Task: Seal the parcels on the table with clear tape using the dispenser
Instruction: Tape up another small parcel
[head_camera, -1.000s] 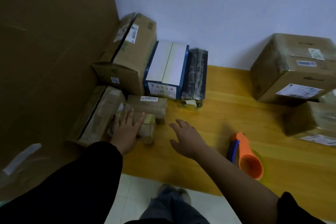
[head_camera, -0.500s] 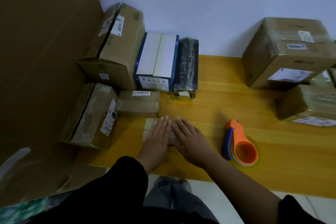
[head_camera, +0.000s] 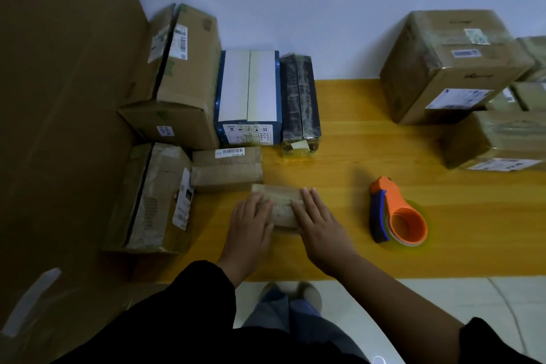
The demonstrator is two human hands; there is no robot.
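Wooden table [head_camera: 354, 156] bears small parcel [head_camera: 280, 202] under flat-fingered left grip [head_camera: 251, 226] and right grip [head_camera: 320, 226] (apparently pressing), dispenser [head_camera: 393, 207] apart rightward.

Black long sleeve [head_camera: 177, 304] reaches the left grip [head_camera: 251, 224]; right black sleeve [head_camera: 499, 343] stops far higher; blue-grey trousers [head_camera: 295, 319], grey shoes [head_camera: 310, 292].

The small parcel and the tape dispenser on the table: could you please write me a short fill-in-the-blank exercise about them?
1. The left hand and the right hand lie flat on the small parcel, which makes ____ hands on it.
2. The tape dispenser is orange and ____.
3. It lies on the table to the ____ of the small parcel, with no hand on it.
4. The blue-edged box has a ____ top.
Missing words: two; blue; right; white.
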